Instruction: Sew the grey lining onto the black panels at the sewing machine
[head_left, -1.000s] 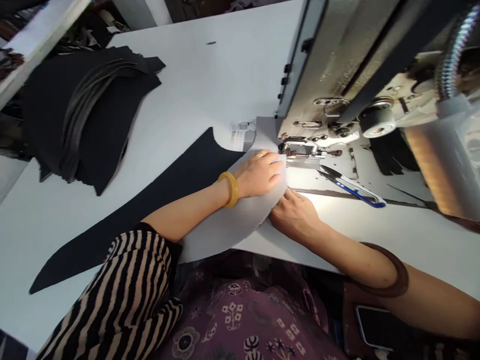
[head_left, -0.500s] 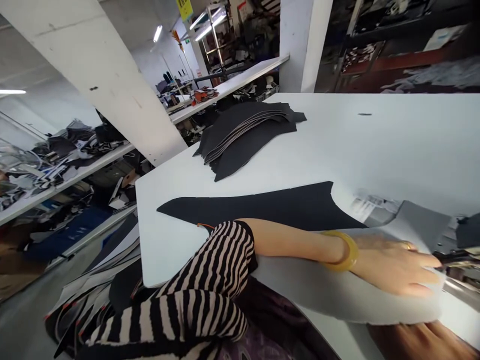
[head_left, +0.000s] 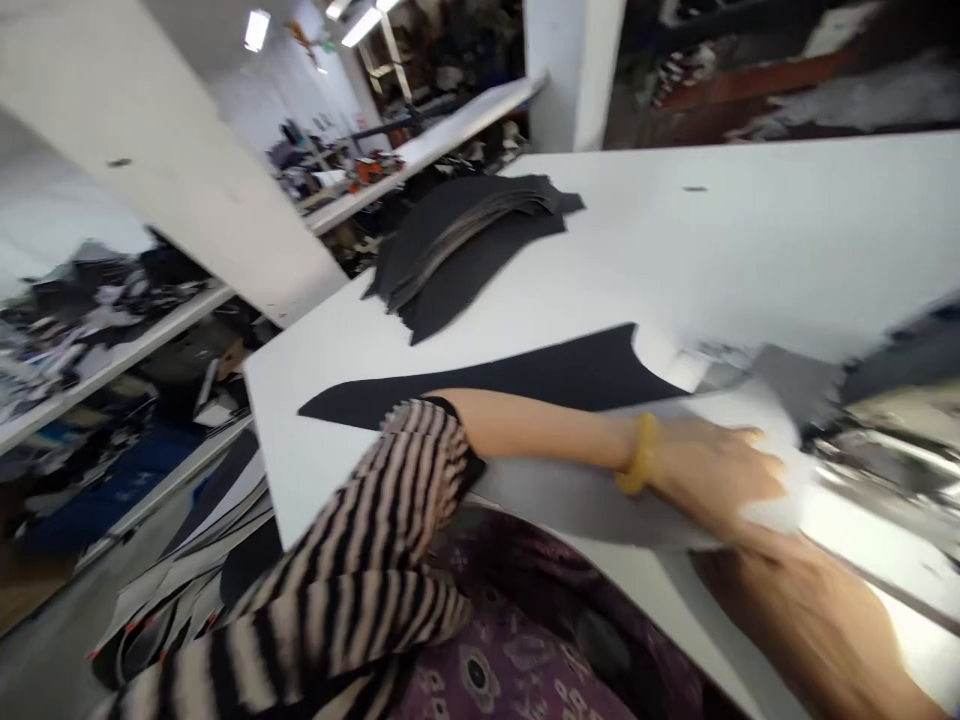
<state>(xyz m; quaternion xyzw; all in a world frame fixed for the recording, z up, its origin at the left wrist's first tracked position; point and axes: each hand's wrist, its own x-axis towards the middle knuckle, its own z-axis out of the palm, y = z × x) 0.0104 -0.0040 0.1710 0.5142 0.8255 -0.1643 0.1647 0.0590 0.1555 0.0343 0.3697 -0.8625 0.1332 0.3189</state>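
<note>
My left hand [head_left: 712,470], with a yellow bangle [head_left: 639,455] on its wrist, lies flat with fingers stretched out on a grey fabric piece [head_left: 585,500] beside the blurred sewing machine [head_left: 892,430]. A long black fabric piece [head_left: 525,375] lies under and behind my left forearm. My right hand [head_left: 757,580] reaches in from the lower right and sits just below the grey fabric's edge. Its fingers are hidden under the fabric and smeared by motion.
A stack of black cut pieces [head_left: 465,245] lies at the far left of the white table [head_left: 750,230]. A white pillar [head_left: 187,190] and cluttered shelves and benches [head_left: 97,310] stand to the left, beyond the table's edge.
The view swung left and up from the sewing machine toward the room. My left hand stays flat on the grey fabric, and the picture is now blurred by motion.
</note>
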